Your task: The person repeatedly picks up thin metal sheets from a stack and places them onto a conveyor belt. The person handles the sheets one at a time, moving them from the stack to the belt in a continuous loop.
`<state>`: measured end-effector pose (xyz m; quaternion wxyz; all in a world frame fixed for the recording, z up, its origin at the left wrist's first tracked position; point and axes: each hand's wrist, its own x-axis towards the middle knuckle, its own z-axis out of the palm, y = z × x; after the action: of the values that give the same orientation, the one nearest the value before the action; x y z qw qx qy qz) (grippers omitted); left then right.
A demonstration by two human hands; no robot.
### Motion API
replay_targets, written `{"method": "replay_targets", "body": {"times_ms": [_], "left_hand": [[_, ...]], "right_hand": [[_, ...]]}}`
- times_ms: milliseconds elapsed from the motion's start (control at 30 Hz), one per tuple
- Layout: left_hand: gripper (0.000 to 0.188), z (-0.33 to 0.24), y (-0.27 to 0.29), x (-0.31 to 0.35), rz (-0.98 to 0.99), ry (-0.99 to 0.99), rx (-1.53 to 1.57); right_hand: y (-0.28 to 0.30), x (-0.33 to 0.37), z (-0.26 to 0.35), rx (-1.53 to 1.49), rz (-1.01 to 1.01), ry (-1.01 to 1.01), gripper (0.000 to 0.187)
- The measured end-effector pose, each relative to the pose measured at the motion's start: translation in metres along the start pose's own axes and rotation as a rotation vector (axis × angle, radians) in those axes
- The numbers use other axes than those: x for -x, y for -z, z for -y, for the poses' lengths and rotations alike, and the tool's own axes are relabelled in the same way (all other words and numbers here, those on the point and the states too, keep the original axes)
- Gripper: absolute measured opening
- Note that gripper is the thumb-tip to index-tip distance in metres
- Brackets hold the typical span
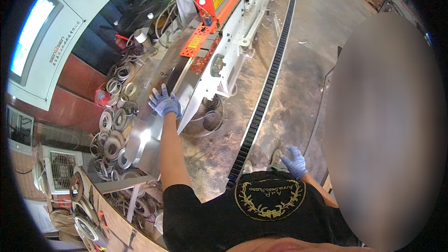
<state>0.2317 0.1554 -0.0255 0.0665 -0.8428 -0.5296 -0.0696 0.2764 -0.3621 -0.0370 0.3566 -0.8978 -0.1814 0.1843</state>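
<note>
metal bench [142, 148] at nine o'clock lies beneath the gloved left hand [165, 104], fingers spread, gripping nothing; gloved right hand [295, 162], four o'clock, empty, fingers loosely parted.

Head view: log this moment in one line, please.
left hand: gloved, spread over metal table, contact unclear | right hand: gloved, open, apart from white machine | nearby: orange plate

- The knitted, stretchy left-hand glove [165, 104] was blue-grey with pale stripes.
- The short-sleeved black shirt [210, 211] bore a gold wreath print [269, 214].
- The flat perforated guard [203, 31] was orange.
</note>
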Motion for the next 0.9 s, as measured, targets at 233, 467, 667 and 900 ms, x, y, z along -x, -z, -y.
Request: {"method": "replay_targets", "body": {"times_ms": [233,467,667,900], "left_hand": [[0.056,-0.003,-0.002,-0.004,0.035,0.006,-0.026],[0.057,-0.02,-0.002,-0.014,0.027,-0.002,-0.053],[0.057,-0.09,0.033,-0.027,0.125,-0.054,-0.068],[0.067,-0.089,-0.035,-0.038,-0.284,0.067,0.112]], "right_hand": [[0.01,0.006,-0.008,0.001,-0.007,0.02,0.045],[0.015,0.01,-0.022,-0.083,-0.057,-0.026,0.042],[0.034,0.034,-0.043,-0.024,-0.126,-0.177,0.044],[0.053,0.03,-0.144,-0.064,-0.128,-0.5,0.057]]}}
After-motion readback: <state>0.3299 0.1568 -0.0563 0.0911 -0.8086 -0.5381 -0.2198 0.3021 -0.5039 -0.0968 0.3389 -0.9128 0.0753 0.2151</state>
